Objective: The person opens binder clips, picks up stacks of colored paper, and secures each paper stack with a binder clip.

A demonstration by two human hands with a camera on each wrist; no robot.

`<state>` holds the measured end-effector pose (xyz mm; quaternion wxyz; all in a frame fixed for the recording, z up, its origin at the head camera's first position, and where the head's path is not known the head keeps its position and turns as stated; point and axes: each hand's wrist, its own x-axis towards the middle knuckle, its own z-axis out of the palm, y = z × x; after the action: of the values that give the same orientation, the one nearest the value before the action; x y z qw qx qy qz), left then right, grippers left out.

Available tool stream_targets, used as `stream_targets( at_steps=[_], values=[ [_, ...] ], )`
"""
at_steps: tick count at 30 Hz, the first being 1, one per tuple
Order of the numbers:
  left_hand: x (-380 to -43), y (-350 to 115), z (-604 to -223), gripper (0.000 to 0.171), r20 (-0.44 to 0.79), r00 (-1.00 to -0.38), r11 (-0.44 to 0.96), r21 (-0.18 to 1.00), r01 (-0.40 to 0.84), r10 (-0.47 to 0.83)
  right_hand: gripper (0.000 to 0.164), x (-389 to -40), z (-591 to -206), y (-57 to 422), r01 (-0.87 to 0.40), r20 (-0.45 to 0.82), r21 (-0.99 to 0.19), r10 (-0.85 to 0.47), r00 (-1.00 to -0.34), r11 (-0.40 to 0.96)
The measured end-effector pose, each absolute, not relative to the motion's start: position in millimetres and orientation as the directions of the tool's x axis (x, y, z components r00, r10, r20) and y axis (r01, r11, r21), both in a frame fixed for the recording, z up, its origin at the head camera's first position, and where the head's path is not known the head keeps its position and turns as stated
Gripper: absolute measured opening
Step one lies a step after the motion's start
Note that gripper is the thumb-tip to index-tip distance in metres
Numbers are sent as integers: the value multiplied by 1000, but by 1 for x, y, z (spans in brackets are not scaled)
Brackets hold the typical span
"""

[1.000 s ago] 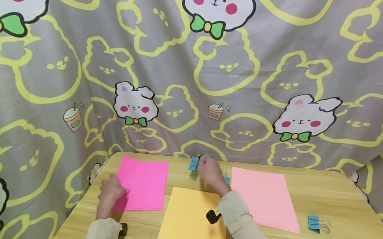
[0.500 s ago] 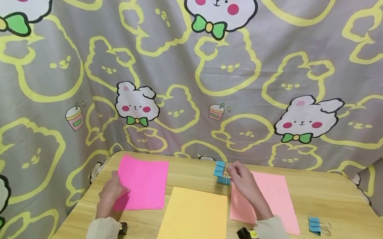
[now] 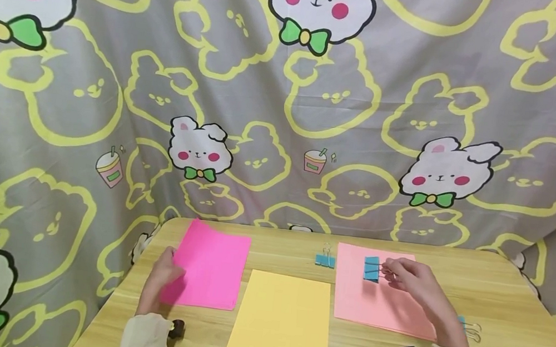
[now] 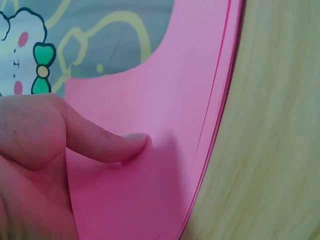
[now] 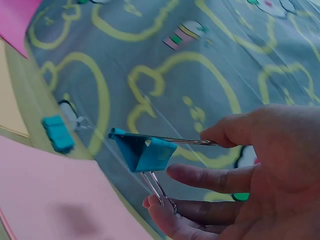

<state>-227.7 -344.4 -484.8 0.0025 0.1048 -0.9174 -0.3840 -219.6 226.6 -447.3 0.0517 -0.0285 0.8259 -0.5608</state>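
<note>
In the head view my left hand (image 3: 161, 274) pinches the left edge of a stack of magenta paper (image 3: 216, 268). The left wrist view shows the thumb (image 4: 112, 145) lying on top, the sheets bent upward and the other fingers hidden beneath. My right hand (image 3: 413, 279) holds a blue binder clip (image 3: 371, 269) by its wire handles, above the light pink paper stack (image 3: 353, 303). Seen from the right wrist, the thumb is on one handle and fingertips are at the other, with the clip's blue body (image 5: 152, 155) pointing away from the palm.
Yellow paper (image 3: 281, 324) lies between the two pink stacks. A second blue binder clip (image 3: 325, 261) stands behind it, and a third clip (image 3: 472, 330) is partly hidden by my right forearm. A patterned curtain (image 3: 284, 112) hangs behind the wooden table (image 3: 512, 296).
My right hand has carried the binder clip rightward from the back middle to over the light pink stack. The magenta stack has shifted slightly right, its left side lifted by my left hand.
</note>
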Motion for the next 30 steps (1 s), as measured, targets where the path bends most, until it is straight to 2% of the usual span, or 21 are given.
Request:
stream_targets(
  at_steps=[2,9,13,18,25,30],
  values=[
    [-229,-346,-486,39,-76,-979,670,719,-185,-189,54,-217,-446,234,15,-52,-934,-96,-994,357],
    [-230,-352,-485,64,-78,-980,573,802,-171,-182,57,-212,-446,252,-3,-31,-932,-88,-996,361],
    [-227,-357,-484,55,-160,-961,439,864,-247,-226,58,-208,-450,261,15,-45,-926,-73,-996,376],
    [-225,-360,-477,55,-194,-942,311,909,-277,-273,60,-206,-451,267,9,-39,-924,-69,-997,383],
    [-225,-346,-464,51,-72,-928,165,976,-140,-365,59,-204,-451,269,5,-39,-907,-72,-997,421],
    [-229,-338,-468,38,21,-911,120,992,-31,-412,57,-204,-452,269,-10,-29,-905,-85,-996,426]
  ],
)
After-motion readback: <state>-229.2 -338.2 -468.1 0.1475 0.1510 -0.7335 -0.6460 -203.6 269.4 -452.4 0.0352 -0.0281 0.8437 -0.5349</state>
